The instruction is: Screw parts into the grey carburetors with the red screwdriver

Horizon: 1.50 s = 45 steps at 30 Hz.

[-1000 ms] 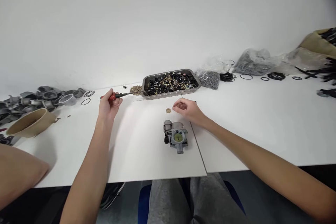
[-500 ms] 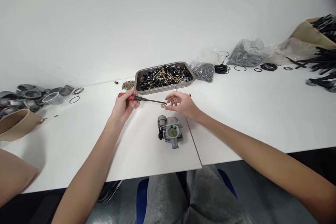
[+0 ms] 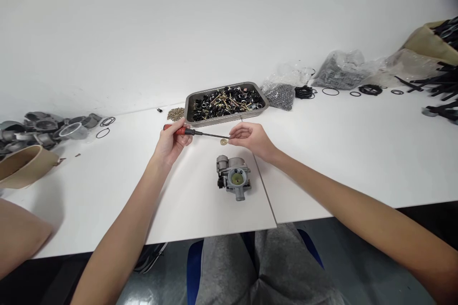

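My left hand is closed round the red handle of a small screwdriver; its dark shaft points right toward a small brass disc on the white table. The fingertips of my right hand meet the shaft's tip just above that disc, pinched together. A grey metal carburetor stands on the table a little nearer to me, below both hands, with a yellowish part in its round opening.
A metal tray of black and brass small parts lies behind the hands, a heap of brass bits to its left. Grey castings and a tan bowl sit far left, plastic bags and black rings at right. Another person's arm shows lower left.
My left hand brought the screwdriver from the left across to the brass disc and turned its shaft rightward. My right hand's fingers closed on the tip. The view shifted a little.
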{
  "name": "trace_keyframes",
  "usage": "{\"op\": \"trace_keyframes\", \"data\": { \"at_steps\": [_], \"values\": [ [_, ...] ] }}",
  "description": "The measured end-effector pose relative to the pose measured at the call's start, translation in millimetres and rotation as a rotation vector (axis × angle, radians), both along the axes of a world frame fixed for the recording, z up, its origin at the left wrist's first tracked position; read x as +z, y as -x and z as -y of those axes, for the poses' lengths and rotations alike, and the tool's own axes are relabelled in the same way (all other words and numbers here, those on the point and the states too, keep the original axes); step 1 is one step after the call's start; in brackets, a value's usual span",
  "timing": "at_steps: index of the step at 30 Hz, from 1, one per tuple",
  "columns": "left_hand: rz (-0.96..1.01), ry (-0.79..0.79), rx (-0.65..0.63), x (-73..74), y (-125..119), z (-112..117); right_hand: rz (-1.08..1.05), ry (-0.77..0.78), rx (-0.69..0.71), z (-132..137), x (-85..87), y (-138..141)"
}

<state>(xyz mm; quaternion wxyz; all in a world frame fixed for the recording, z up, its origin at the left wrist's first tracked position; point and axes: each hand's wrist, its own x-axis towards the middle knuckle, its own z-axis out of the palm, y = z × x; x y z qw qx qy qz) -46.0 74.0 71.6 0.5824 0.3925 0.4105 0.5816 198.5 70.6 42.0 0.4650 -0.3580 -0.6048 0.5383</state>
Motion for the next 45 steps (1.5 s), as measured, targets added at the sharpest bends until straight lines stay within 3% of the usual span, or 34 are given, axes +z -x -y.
{"op": "trace_keyframes", "data": {
  "at_steps": [6, 10, 24, 39, 45],
  "values": [
    [0.002, -0.014, -0.006, 0.0, -0.6, 1.2, -0.225, 0.238, 0.042, -4.6, -2.5, -3.2],
    [-0.002, -0.015, -0.015, 0.6, -1.6, 1.2, -0.282, 0.273, 0.062, -4.4, -3.4, -2.1],
    [0.069, -0.009, 0.017, 1.4, -4.5, 3.1, -0.295, 0.217, 0.041, -5.8, -2.2, -1.7],
    [0.086, 0.001, 0.11, -0.1, -11.2, 4.1, -0.09, -0.076, -0.143, 0.0, 0.9, 0.7],
    [0.065, -0.014, 0.107, -1.7, -11.3, 4.2, -0.079, -0.041, -0.132, -2.5, -0.1, -2.1]
  ]
}}
